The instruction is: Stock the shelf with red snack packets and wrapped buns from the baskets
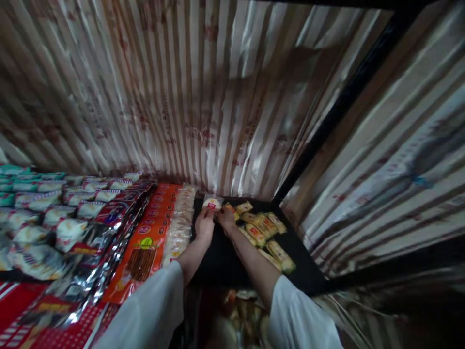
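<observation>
At the back of a black shelf [225, 261], a small clear packet with white contents and a red label [213, 203] lies near the wall. My left hand [205, 222] is closed on its near edge. Close beside it, my right hand [226, 218] has its fingers curled in by the packet's right corner; what they grip, if anything, is hidden. A yellow packet [232, 211] shows just behind the right hand. More yellow packets [255, 233] are scattered to the right. Left of my hands runs a row of clear packets [181, 213] like the one I hold.
Orange snack bags [145, 242] and dark shiny bags [105, 232] lie farther left, then rows of white packs [60, 213]. Striped plastic sheeting [203, 97] rises behind the shelf. A black frame post [337, 106] slants up at right. More goods sit below.
</observation>
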The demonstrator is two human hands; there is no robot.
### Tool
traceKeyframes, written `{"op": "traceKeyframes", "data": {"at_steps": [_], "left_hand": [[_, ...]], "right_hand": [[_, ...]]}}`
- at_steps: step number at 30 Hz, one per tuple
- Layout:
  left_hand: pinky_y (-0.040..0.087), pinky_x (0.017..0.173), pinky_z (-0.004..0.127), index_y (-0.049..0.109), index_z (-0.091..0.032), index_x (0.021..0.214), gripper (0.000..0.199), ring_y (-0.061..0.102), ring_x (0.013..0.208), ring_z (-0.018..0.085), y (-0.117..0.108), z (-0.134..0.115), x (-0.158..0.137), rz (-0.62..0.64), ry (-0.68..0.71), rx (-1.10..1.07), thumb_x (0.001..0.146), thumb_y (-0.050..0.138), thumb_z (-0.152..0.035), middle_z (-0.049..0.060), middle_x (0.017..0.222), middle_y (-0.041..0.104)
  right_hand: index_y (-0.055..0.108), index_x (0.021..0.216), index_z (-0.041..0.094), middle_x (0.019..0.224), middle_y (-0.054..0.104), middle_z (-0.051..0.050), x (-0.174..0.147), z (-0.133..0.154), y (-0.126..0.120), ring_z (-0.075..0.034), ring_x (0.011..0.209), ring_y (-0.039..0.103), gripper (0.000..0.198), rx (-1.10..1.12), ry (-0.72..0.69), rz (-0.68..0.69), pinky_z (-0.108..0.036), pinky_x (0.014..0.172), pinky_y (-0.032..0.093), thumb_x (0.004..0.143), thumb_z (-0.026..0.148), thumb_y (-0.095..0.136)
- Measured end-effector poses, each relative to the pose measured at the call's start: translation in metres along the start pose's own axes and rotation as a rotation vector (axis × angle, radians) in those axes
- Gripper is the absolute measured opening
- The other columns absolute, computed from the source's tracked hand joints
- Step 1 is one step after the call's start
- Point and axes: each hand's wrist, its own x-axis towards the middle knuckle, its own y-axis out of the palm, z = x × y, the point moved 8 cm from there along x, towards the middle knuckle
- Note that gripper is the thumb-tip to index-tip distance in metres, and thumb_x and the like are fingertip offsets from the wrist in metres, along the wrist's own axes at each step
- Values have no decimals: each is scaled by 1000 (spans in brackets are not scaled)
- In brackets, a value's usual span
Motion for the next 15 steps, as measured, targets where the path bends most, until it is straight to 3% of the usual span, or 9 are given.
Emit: {"op": "traceKeyframes", "data": {"at_steps": [3, 7, 15], "left_hand": [[56, 69, 25, 57, -16, 118, 38, 63, 102, 18, 11, 12, 19, -2, -168, -152, 94, 33, -33, 11, 122, 62], [55, 67, 24, 61, -15, 109, 37, 64, 98, 19, 16, 20, 42, -4, -259, -154, 94, 32, -34, 10, 113, 67], [54, 71, 24, 62, -13, 102, 39, 63, 101, 20, 16, 30, 73, -12, -234, -88, 94, 29, -32, 12, 108, 67]], "right_hand": [[69, 88, 12, 91, 72, -13, 22, 8, 13, -19, 82, 66, 22, -53, -7, 12, -23, 66, 45, 85, 18, 49], [69, 90, 11, 95, 71, -15, 42, 14, 24, -21, 90, 66, 22, -109, -14, 21, -24, 72, 45, 85, 18, 48], [67, 96, 15, 97, 71, -13, 64, 20, 39, -22, 93, 66, 23, -143, -18, 29, -25, 73, 47, 88, 24, 48]]}}
